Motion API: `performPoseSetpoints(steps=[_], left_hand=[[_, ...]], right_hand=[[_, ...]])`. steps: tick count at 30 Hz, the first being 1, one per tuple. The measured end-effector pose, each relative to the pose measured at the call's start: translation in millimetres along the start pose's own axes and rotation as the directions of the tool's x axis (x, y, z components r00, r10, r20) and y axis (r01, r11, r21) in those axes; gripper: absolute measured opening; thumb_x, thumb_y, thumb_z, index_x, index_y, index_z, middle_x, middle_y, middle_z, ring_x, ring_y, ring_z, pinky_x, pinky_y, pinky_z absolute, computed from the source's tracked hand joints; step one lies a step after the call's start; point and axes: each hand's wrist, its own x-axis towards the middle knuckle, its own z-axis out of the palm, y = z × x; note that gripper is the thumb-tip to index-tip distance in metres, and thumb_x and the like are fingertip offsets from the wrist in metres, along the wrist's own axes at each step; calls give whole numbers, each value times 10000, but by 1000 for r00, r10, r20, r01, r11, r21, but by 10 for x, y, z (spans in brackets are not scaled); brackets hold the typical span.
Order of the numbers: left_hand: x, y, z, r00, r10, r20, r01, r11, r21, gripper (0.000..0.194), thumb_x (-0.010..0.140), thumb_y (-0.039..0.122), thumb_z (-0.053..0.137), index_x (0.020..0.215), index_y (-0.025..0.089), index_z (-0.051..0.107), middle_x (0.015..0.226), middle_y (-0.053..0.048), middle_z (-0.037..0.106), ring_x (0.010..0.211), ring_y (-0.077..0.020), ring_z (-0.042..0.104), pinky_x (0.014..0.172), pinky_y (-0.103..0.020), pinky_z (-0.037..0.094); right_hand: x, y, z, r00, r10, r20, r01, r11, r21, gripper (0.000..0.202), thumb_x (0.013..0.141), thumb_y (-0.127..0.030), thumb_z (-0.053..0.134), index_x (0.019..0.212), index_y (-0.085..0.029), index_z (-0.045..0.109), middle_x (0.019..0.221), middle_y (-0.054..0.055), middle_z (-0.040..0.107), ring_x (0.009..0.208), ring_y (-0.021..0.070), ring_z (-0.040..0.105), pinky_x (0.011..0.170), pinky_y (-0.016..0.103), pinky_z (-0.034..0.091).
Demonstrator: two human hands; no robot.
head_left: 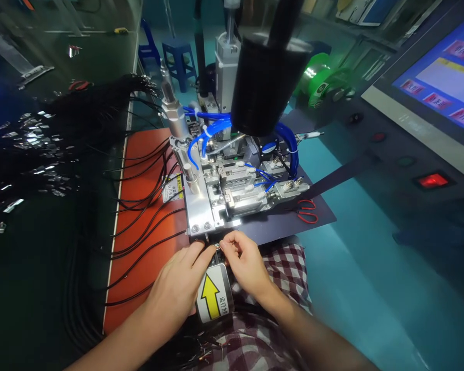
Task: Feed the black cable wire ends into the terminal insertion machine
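Note:
At the near end of a metal machine (203, 206), my two hands almost meet. My left hand (180, 281) lies over the front of the machine, its thumb and fingers bent together at the feed end. Thumb and index finger of my right hand (249, 265) are pinched together just across from the left thumb. Between the fingertips a tiny shiny metal piece (217, 247) shows, too small to name. Below them is a white label with a yellow arrow (211, 299). Several black cables (150, 219) run from the machine's left side across an orange surface (139, 263).
A large bundle of black cables with shiny ends (34, 144) lies at the left. A black lamp-like cylinder (268, 85) hangs above the machine, near blue air tubes (292, 144). Red-handled scissors (308, 211) lie right of it. A control screen (444, 77) stands at the right.

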Motion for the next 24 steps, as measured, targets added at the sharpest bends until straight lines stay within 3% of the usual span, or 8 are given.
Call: performPoseSetpoints(steps=[2,4,6,9,13,24], left_hand=[[8,33,17,1000,10,8,-10,998,57,428,813,29,406,1224,120,484,1030,-115,580,823,-228,564,694,-364,521],[21,61,34,999,32,-7,-31,994,108,425,802,14,403,1211,95,490,1004,-126,584,812,-234,557,686,-373,518],[31,76,46,998,49,-25,-45,991,129,407,806,14,396,1190,94,502,996,-130,584,796,-232,553,669,-368,515],[34,75,58,998,41,-55,-35,994,103,370,829,32,395,1172,105,512,980,-126,581,791,-226,551,659,-357,513],[23,52,78,997,13,-75,-10,999,39,362,849,41,396,1188,117,500,989,-120,570,815,-226,549,681,-365,516],[40,68,73,999,-16,-49,18,999,31,383,813,24,428,1175,101,526,958,-111,575,791,-243,552,660,-396,526]], right_hand=[[-7,-32,-10,989,-140,-38,132,978,-163,153,853,-251,504,714,-194,528,725,8,535,642,143,492,605,275,382],[-3,-34,-9,986,-156,-58,142,972,-187,154,855,-249,493,714,-194,520,740,15,534,663,150,486,626,286,374],[13,-3,-5,1000,-2,5,2,1000,-29,172,859,-296,491,720,-195,510,646,-7,512,584,140,460,573,277,362],[41,60,-13,963,197,186,-243,930,276,231,848,-373,502,710,-188,510,535,-43,478,479,114,420,509,254,341],[49,72,-53,966,188,177,-246,879,408,266,819,-413,534,719,-170,574,586,-36,509,499,106,466,530,247,353],[110,-35,-31,965,229,130,-253,943,217,107,753,-245,557,677,-173,537,547,-48,513,479,103,479,497,237,351]])
